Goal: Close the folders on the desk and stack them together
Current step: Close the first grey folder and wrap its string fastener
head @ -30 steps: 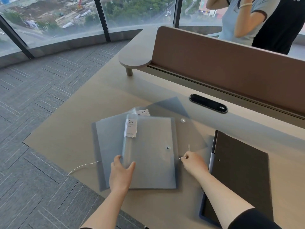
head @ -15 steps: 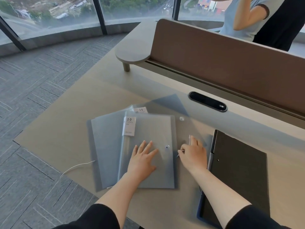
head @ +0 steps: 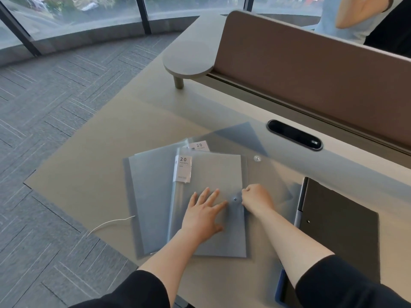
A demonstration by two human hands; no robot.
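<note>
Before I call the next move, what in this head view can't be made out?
- Right hand: curled shut by the snap; what it pinches is hidden.
- Label: small print under "20 POCKETS" is too small.
- Second label: half covered by the top folder.
- Black folder: near corner cut off by the sleeve.

Even, soft daylight enters through the tall glass windows [head: 73,10] at top left. A broad, faint shadow band crosses the beige desk top [head: 124,138] below the brown fabric divider panel [head: 311,70]. Translucent grey plastic folders [head: 153,196] carry a dull sheen. Slight motion blur throughout; straight lines bow toward the frame edges.
</note>
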